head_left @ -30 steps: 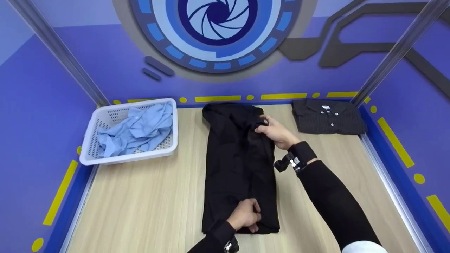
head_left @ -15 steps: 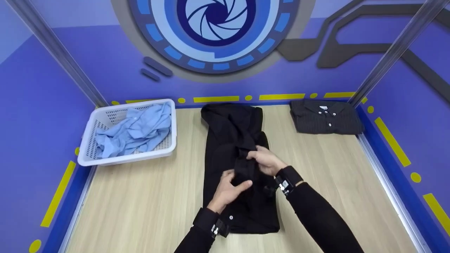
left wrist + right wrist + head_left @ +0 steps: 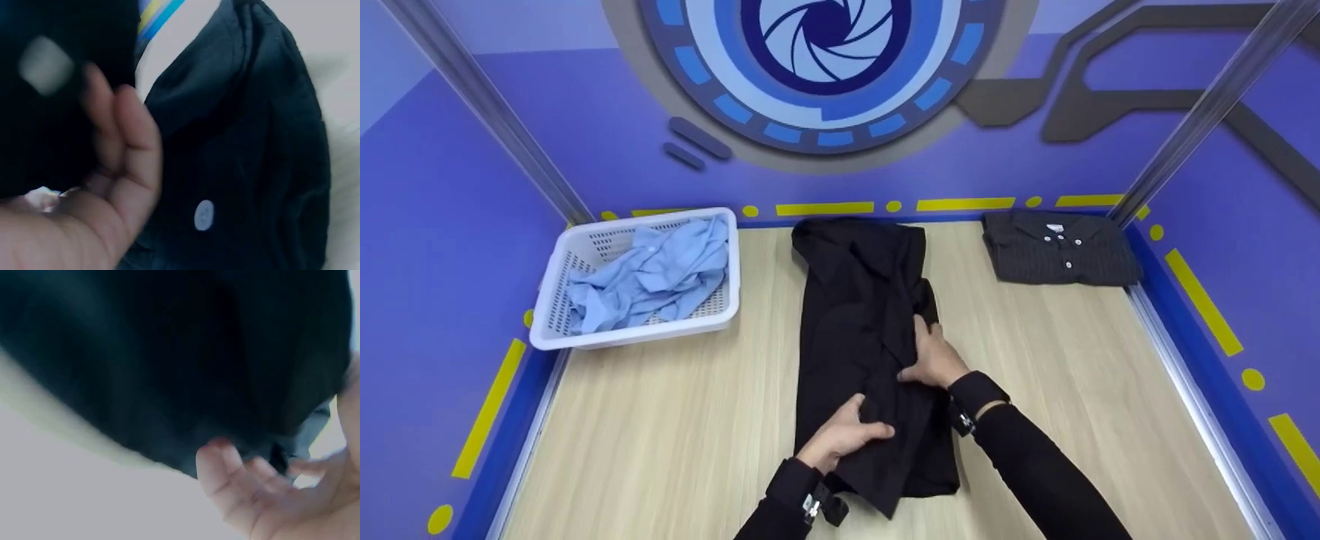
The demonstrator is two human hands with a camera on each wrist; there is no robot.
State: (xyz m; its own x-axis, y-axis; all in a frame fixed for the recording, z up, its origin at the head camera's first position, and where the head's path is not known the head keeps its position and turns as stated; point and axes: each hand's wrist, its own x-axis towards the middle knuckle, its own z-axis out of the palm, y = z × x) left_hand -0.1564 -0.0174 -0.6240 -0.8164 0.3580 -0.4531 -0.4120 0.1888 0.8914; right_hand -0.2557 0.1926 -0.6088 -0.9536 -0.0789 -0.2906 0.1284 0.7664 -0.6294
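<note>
A black shirt (image 3: 840,330) lies lengthwise down the middle of the table, folded to a long narrow shape. At its lower half, my left hand (image 3: 844,435) grips a fold of the cloth, thumb spread apart from the fingers. The left wrist view shows curled fingers (image 3: 138,140) against dark fabric, with a pale button (image 3: 204,215) beside them. Higher up on the right edge, my right hand (image 3: 936,360) holds the shirt between thumb and fingers. In the right wrist view, its fingertips (image 3: 216,461) meet the blurred cloth edge. One fabric corner points past the bottom hem.
A white basket (image 3: 637,341) holding a crumpled light-blue garment (image 3: 660,270) stands at the back left. At the back right lies a folded dark striped shirt (image 3: 1061,251). Blue patterned panels (image 3: 607,142) enclose the wooden tabletop (image 3: 675,420).
Both hands moved toward the middle of the black shirt: the left up from the hem, the right down from the top. A flap now hangs over the lower hem, covering the button seen before.
</note>
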